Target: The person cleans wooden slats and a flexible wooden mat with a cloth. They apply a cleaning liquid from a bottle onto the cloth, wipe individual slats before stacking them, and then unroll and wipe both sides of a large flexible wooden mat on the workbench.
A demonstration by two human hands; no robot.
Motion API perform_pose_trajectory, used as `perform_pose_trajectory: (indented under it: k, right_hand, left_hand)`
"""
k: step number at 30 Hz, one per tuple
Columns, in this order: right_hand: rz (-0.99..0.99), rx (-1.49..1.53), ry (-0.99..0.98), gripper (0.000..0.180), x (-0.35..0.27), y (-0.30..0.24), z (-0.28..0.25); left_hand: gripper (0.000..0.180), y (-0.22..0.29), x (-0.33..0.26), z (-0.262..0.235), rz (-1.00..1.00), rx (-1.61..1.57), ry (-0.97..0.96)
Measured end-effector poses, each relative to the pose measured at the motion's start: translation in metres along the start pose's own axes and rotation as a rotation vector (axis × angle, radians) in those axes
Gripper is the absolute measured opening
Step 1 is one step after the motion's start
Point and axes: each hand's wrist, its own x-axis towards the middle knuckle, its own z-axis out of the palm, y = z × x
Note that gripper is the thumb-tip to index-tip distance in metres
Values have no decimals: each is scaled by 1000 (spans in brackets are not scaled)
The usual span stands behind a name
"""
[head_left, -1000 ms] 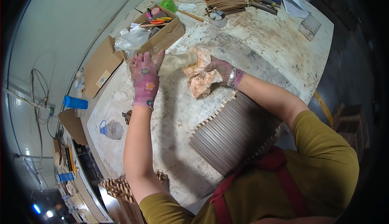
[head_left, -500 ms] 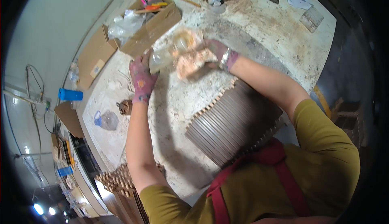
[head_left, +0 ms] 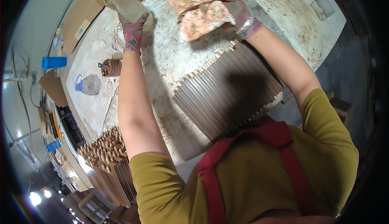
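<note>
A: Left hand (head_left: 133,33), gloved, wrapped around a clear plastic bottle (head_left: 125,4) with a white cap. The bottle is lifted off the bench (head_left: 162,62) and tilted, cap toward the far edge.

B: Right hand (head_left: 237,9), also gloved, with a metal band at the wrist. It is clenched on a crumpled, stained rag (head_left: 200,11), held up in the air just to the right of the bottle. The two are near each other but apart.

A: Below the right forearm: a slatted panel (head_left: 227,90) of brown ribbed strips, lying flat at the near edge of the bench, right against the person's red apron (head_left: 259,139). Neither hand touches it.

B: Step in hand, as I judge it: bringing bottle and rag together, most likely to wet the cloth before working on the panel. Whether any liquid has reached the rag, I cannot tell.

A: The next move would call for turning the bottle's mouth over the rag. Whether the cap is open or shut, I cannot see. The rag should sit bunched beneath, so the liquid does not fall on the bench.

B: Further out, left: a small coil of brown strip (head_left: 111,67), a clear bag with a blue piece (head_left: 88,84), a blue cylinder (head_left: 54,62) off the bench's edge. Lower left: stacks of wooden pieces (head_left: 103,149). Flat cardboard (head_left: 83,17) lies at the far left rim.
</note>
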Motion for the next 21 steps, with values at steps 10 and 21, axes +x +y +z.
perform_pose_trajectory:
  k: [10,21]
  right_hand:
    - [33,-410,206,40,-68,-61,31]
    - [-140,-2124,-1032,31,-113,86,77]
  left_hand:
    - [46,162,-309,1,341,669,-757]
    - [56,130,-389,23,696,468,-497]
